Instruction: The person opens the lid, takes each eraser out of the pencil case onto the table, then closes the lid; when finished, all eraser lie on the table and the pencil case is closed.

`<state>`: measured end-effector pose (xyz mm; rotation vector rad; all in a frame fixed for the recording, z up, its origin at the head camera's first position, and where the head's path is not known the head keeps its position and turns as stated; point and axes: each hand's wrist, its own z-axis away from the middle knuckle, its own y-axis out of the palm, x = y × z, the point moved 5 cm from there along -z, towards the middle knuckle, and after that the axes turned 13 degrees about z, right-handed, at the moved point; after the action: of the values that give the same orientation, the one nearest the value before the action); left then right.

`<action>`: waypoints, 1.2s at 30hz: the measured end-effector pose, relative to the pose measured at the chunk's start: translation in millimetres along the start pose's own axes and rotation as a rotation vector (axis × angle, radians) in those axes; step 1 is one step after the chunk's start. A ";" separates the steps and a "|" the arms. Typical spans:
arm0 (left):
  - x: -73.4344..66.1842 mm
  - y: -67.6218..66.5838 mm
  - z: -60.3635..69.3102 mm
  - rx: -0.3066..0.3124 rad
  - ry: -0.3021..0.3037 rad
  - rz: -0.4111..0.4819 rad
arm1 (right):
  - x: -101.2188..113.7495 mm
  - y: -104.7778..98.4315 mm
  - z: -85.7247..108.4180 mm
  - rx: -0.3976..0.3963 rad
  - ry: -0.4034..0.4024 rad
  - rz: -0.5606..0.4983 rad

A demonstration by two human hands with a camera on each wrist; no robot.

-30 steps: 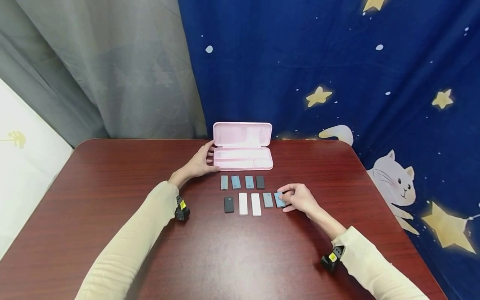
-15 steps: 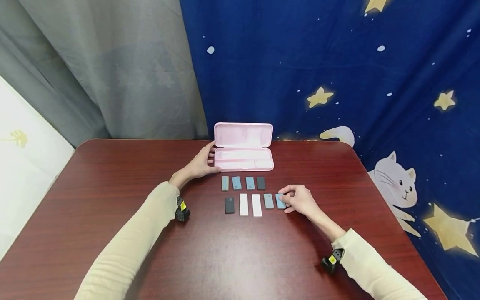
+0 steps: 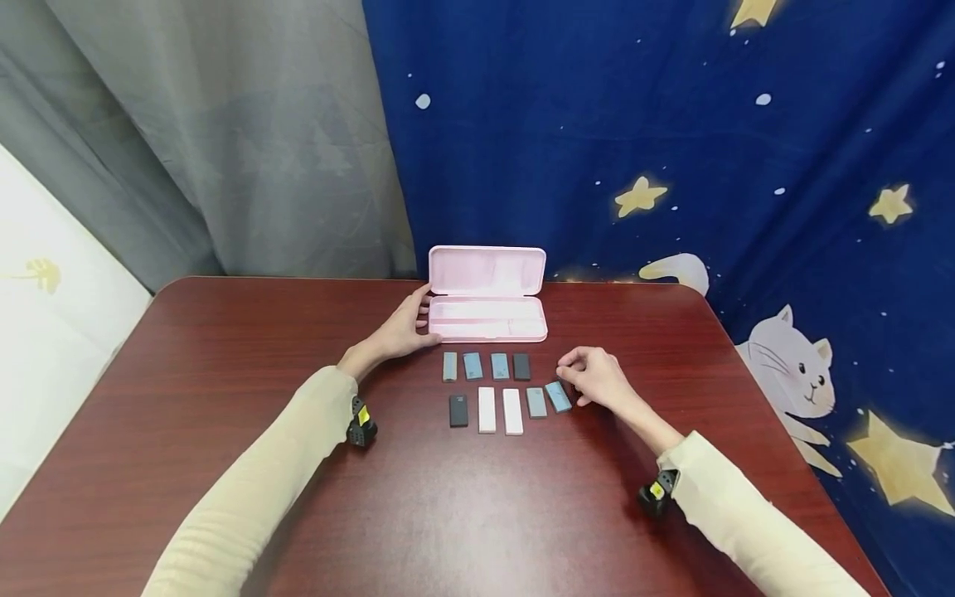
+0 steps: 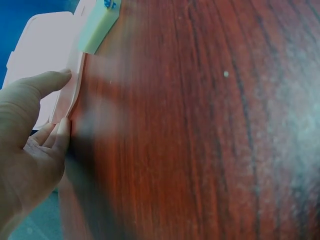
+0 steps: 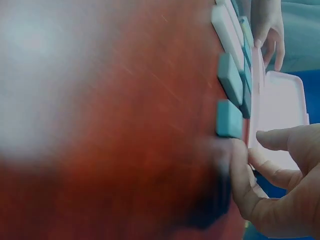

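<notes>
In the head view my left hand (image 3: 401, 332) grips the left end of an open pink pencil case (image 3: 488, 338), thumb at its front corner and fingers along its side. The left wrist view shows the thumb (image 4: 52, 81) against the case's rim. My right hand (image 3: 600, 380) hovers beside a tilted blue eraser-like block (image 3: 558, 397), fingers loosely bent with nothing held. In the right wrist view one fingertip is very close to that block (image 5: 229, 119); whether it touches is unclear.
Two rows of small blocks lie before the case: blue ones (image 3: 500, 366), dark ones (image 3: 458, 410) and two long white ones (image 3: 487, 410). They rest on a brown wooden table (image 3: 462, 514). Grey and blue curtains (image 3: 522, 124) hang behind its far edge.
My right hand has let go of the rightmost blue block and shifted slightly away from me. That block now lies more tilted. The left hand stays at the case.
</notes>
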<state>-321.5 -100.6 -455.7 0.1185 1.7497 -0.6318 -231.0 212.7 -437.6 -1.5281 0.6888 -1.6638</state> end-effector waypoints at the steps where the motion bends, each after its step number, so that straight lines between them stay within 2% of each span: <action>1: -0.4 0.2 0.2 0.002 0.000 0.001 | 1.0 -2.7 -4.5 -0.004 0.002 0.032; 5: -2.8 0.9 1.0 0.009 0.002 0.029 | 5.1 -10.2 -22.0 0.004 0.013 0.083; 8: -3.8 0.2 1.0 -0.004 -0.006 0.052 | 8.8 -11.1 -32.9 0.035 0.027 0.044; 10: -4.2 -0.1 0.9 -0.018 -0.008 0.067 | 11.4 -9.7 -36.2 0.084 0.035 0.008; 12: -4.3 0.5 0.4 -0.028 -0.011 0.060 | 13.4 -6.6 -35.0 0.160 0.045 0.002; 15: -5.1 0.9 -0.9 -0.044 -0.013 0.033 | 17.3 -1.7 -24.7 0.275 0.043 0.058; 18: -6.6 -1.1 -2.2 -0.067 -0.023 -0.005 | 20.9 2.3 -14.4 0.327 0.029 0.114; 23: -3.9 -4.1 -3.9 -0.102 -0.059 -0.056 | 21.3 7.7 -9.4 0.306 0.023 0.118; 29: 0.3 -5.9 -3.6 -0.104 -0.099 -0.022 | 22.0 5.8 -10.9 0.308 0.004 0.125; 33: 4.2 -10.2 -5.7 -0.108 -0.135 0.021 | 20.1 -4.0 -25.1 0.271 -0.008 0.095; 36: 5.0 -14.6 -9.4 -0.125 -0.168 0.047 | 15.7 -11.8 -45.3 0.196 -0.021 -0.013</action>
<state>-337.0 -109.7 -454.0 0.0188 1.6148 -0.4826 -277.6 201.8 -425.4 -1.4116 0.4899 -1.6699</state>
